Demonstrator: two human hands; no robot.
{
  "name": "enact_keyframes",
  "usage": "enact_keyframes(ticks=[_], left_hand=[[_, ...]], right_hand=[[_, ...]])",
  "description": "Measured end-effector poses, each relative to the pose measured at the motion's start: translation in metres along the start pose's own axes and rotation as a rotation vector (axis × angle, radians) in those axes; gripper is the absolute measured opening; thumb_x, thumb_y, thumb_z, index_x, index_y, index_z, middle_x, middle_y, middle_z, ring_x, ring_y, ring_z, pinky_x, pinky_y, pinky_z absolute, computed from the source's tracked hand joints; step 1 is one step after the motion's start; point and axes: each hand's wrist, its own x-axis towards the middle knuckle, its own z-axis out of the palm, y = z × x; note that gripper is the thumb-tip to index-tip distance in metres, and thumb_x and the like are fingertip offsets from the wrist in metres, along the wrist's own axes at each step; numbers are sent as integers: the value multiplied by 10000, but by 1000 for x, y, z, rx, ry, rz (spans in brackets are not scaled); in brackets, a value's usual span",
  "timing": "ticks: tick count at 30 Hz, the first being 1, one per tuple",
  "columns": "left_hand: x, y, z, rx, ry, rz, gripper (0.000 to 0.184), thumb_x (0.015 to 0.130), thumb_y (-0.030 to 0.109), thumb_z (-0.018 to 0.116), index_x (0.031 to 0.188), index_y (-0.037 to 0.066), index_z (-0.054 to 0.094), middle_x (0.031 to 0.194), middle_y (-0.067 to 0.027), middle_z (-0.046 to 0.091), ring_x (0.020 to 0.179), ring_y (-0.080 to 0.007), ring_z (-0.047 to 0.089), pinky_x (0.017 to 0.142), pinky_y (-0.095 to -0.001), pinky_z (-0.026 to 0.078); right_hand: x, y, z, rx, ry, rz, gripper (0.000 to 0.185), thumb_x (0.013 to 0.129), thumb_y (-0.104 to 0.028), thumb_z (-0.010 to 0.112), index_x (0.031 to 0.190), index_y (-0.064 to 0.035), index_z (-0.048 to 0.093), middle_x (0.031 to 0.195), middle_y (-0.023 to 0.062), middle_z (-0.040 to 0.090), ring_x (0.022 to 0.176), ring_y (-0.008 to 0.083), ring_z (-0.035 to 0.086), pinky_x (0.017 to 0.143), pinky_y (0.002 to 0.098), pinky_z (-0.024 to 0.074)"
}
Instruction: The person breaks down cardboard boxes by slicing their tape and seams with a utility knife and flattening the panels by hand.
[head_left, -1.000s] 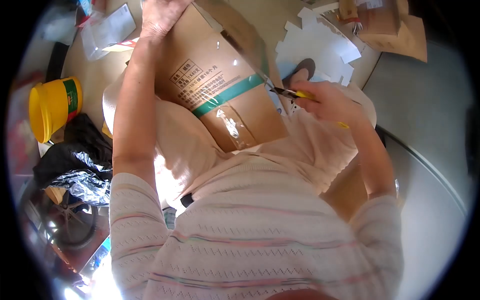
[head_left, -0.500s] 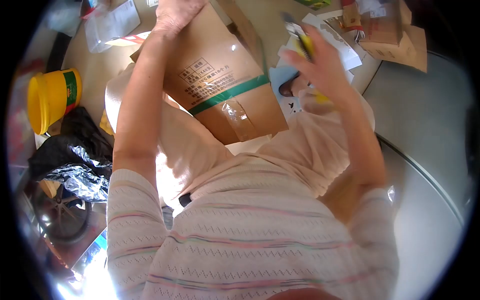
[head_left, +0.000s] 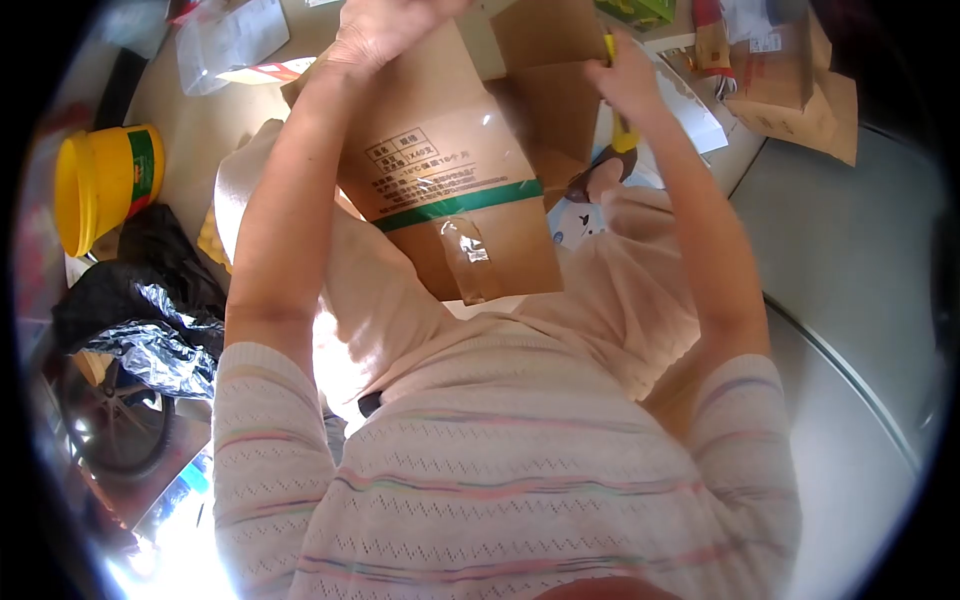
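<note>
A brown cardboard box [head_left: 470, 240] with printed text and a green stripe rests tilted between my legs, a strip of clear tape on its lower part. My left hand [head_left: 385, 28] is closed on the box's upper left edge. At the upper right, my right hand [head_left: 628, 80] grips a yellow cutter [head_left: 624, 132] beside an opened-out cardboard flap [head_left: 550, 70]. The fingertips of my right hand are close to the flap's edge; whether they touch it is unclear.
On the left stand a yellow bucket [head_left: 100, 185] and a black plastic bag [head_left: 140, 300], with a wheel [head_left: 118, 420] below. A clear plastic container [head_left: 232, 45] lies at the upper left. Another open carton [head_left: 785, 95] sits at the upper right, above a grey panel [head_left: 840, 230].
My right hand has moved up and away from the box's right side with the cutter. The box has turned slightly, and a flap now spreads out at its upper right. My left hand has shifted right.
</note>
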Motion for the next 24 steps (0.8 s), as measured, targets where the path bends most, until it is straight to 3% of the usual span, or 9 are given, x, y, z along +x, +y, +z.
enact_keyframes(ticks=[3,8,9,12,14,17,19,21,24], left_hand=[[1,5,-11,-83,125,190,160,723,131,631,664,-15,603,608,4,544,580,-66,454,546,-230,390],[8,-2,-9,-237,156,120,158,724,84,613,598,8,554,564,20,512,552,-51,434,521,-226,368],[9,-2,-8,-246,159,95,160,724,80,612,593,10,551,553,22,504,544,-51,430,513,-226,364],[5,0,1,10,167,312,183,728,85,614,575,19,539,511,24,468,514,-51,412,492,-229,353],[9,-4,10,-27,203,216,204,722,95,624,558,21,528,483,15,449,495,-59,406,477,-244,353],[8,-7,8,-82,156,178,204,722,122,634,572,23,538,487,4,459,497,-68,413,477,-258,361],[7,-7,5,64,167,162,210,728,140,633,582,20,542,491,1,462,501,-71,415,476,-261,362],[6,-7,5,116,180,150,216,731,155,633,588,18,546,493,-4,465,502,-77,418,475,-268,364],[8,-9,9,86,181,130,223,729,173,634,593,18,550,493,-13,467,500,-86,422,470,-276,365]], right_hand=[[17,20,-29,94,-40,-26,410,776,-207,568,1119,-18,445,788,168,611,695,294,601,635,368,484],[43,42,-65,186,-1,-238,251,813,-196,543,988,-22,498,775,93,570,658,197,554,608,314,466],[41,31,-72,339,-134,-136,303,753,-144,565,1003,16,502,877,119,592,820,216,547,741,313,439],[18,-28,-67,292,-97,-40,397,755,-204,621,1052,25,493,924,137,596,869,227,559,765,317,440],[5,-44,-51,281,40,-344,520,746,-284,667,1135,3,474,1006,163,588,940,238,559,811,316,430],[-28,-62,-55,305,-150,50,626,776,-354,644,1269,-72,381,1087,189,562,1008,256,548,889,325,394],[-53,-70,-61,291,-237,188,510,802,-290,594,1207,-61,386,982,195,571,891,283,563,801,351,411],[-72,-65,-64,225,-226,74,258,836,-167,516,1031,-12,453,741,198,600,641,336,597,584,400,469],[-108,-54,-61,113,-548,50,186,882,-172,457,975,-12,454,703,199,589,632,361,578,575,440,442]])
